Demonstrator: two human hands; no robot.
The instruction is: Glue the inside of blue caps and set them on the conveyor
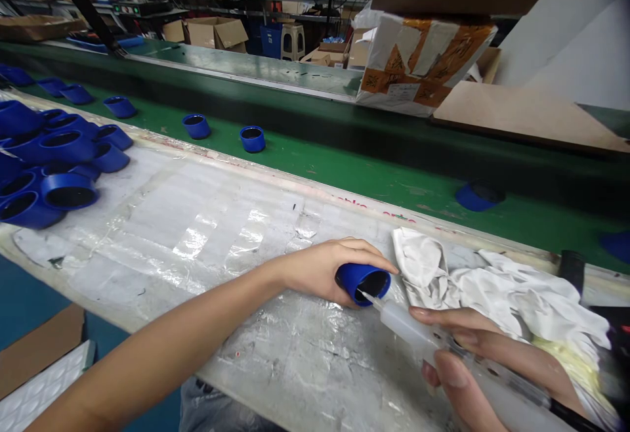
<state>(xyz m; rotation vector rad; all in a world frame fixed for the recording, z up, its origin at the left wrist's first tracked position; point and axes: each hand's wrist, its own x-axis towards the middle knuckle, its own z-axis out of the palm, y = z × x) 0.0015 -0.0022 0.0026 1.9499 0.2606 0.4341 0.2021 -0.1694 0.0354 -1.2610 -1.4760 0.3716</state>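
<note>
My left hand point(322, 268) is wrapped round a blue plastic cap point(361, 282), tilted on its side with its dark opening facing right. My right hand point(462, 360) grips a translucent white syringe-like applicator point(408, 324). The applicator's thin tip sits at the lower rim of the cap's opening. Both hands rest over a worn work surface point(207, 235) covered in clear tape and plastic film.
A heap of blue caps point(49, 163) lies at the far left of the surface. Single blue caps point(252, 138) stand on the green conveyor belt point(374, 176) behind. A crumpled white cloth point(512, 287) lies to the right. A taped cardboard box point(423, 58) sits beyond the belt.
</note>
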